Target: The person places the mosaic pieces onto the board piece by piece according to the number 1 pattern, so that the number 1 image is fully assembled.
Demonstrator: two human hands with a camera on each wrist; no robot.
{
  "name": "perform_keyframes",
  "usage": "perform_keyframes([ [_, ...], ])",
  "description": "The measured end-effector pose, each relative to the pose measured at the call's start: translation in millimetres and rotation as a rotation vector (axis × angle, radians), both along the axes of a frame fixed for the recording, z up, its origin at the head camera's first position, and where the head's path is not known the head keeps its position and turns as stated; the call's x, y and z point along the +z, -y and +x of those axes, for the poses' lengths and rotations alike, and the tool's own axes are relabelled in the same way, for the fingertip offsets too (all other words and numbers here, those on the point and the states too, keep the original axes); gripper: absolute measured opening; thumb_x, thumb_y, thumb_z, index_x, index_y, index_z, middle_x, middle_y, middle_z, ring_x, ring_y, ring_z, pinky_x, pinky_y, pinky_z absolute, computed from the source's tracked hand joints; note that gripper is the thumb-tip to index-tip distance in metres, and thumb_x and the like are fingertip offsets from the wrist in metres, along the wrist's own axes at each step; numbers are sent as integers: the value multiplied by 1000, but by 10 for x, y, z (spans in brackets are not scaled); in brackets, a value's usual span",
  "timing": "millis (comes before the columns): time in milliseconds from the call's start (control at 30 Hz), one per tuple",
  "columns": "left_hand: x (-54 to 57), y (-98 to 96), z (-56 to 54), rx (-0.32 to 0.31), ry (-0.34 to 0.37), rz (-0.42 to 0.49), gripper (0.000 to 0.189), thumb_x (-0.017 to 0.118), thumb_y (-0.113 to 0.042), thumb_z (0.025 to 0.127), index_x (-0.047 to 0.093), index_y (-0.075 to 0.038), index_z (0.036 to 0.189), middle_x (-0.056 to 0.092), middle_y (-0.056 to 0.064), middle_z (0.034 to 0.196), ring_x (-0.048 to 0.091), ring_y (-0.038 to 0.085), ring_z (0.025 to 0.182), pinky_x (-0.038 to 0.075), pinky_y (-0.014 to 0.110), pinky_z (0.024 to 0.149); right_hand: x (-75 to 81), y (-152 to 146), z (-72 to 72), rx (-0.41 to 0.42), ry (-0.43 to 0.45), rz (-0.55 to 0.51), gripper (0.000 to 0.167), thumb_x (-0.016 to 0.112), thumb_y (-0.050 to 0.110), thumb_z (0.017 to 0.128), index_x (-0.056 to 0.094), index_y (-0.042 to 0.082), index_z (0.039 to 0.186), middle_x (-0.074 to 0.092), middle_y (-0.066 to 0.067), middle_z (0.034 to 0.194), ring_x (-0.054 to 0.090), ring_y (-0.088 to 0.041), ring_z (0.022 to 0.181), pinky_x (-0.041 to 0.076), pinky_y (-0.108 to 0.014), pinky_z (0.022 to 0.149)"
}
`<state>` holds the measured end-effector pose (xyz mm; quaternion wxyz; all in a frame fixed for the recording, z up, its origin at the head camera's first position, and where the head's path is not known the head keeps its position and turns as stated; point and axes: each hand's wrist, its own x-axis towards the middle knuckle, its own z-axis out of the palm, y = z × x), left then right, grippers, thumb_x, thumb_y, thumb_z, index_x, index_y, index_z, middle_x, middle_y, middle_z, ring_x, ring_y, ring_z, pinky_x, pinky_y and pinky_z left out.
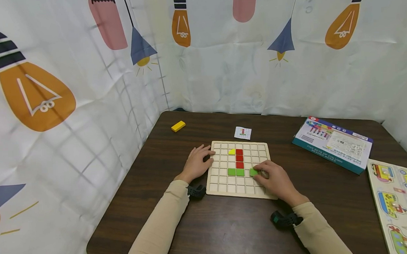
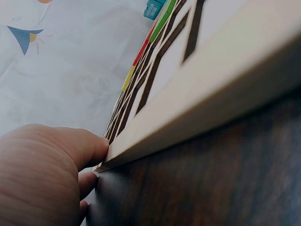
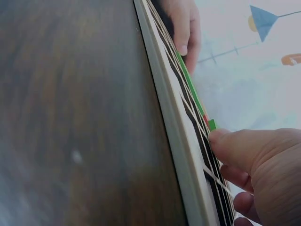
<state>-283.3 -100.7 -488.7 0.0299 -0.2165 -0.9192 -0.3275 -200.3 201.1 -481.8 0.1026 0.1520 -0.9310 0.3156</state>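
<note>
A wooden grid board (image 1: 219, 187) lies on the table. My left hand (image 1: 197, 163) is at its left side, fingertips and thumb touching the rim, as the left wrist view also shows. My right hand (image 1: 275, 178) pinches a green square tile (image 1: 253, 172) between thumb and fingers over the board's right part. In the right wrist view this green tile (image 3: 212, 125) stands slightly above the others. Red tiles (image 1: 239, 158) form a column on the board, with a yellow triangular tile (image 1: 232, 152) left of its top. Two green tiles (image 1: 235, 172) sit side by side below the red column.
A small grid pattern card (image 1: 242, 133) lies behind the board. At the back left is a yellow block (image 1: 178, 126). A game box (image 1: 334, 144) lies at the right, with a vehicle picture board (image 1: 397, 198) at the right edge of the brown table (image 1: 228, 228).
</note>
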Motion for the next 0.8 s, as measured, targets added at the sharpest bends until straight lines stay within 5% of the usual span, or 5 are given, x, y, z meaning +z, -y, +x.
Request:
perform_keyframes([
  [800, -2, -4, -7, 2, 13, -6, 32, 57, -25, 99, 65, -17, 129, 44, 5, 151, 26, 24, 146, 8, 44, 123, -54, 152, 7, 17, -66, -28, 26, 77, 17, 85, 74, 11, 111, 61, 1, 104, 48, -12, 75, 42, -28, 63],
])
